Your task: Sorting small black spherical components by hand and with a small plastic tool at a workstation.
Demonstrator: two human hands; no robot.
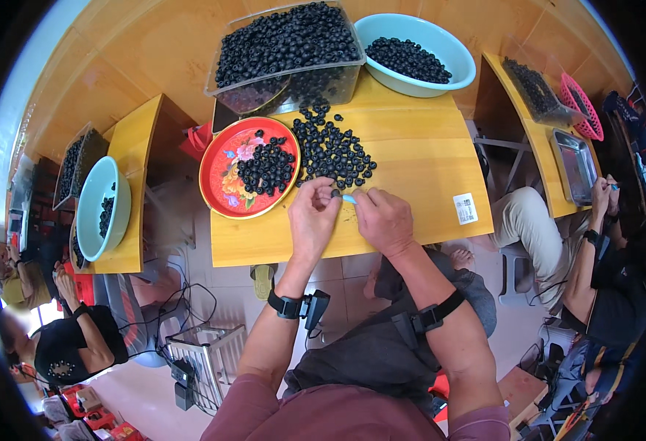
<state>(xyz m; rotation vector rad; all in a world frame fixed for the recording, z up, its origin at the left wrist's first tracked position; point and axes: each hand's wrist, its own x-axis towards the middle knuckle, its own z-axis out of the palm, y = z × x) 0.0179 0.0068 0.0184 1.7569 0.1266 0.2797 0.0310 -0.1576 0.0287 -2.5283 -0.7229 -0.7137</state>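
Note:
Over the near edge of the yellow table point(426, 154), my left hand point(313, 219) pinches one small black round piece point(335, 193) between its fingertips. My right hand point(386, 222) grips a light-blue tool point(349, 198), whose thin end points at that piece; whether they touch is too small to tell. Just beyond my hands lies a loose heap of black round pieces point(334, 151), several showing a pale spot or hole. To its left sits a red flowered tray point(216, 173) with more of them point(266, 167).
A clear plastic bin point(338, 77) heaped with black pieces and a light-blue basin point(459, 70) stand at the table's back. People work at side tables, left point(128, 147) and right point(518, 88). A metal rack point(209, 360) and cables are on the floor at lower left.

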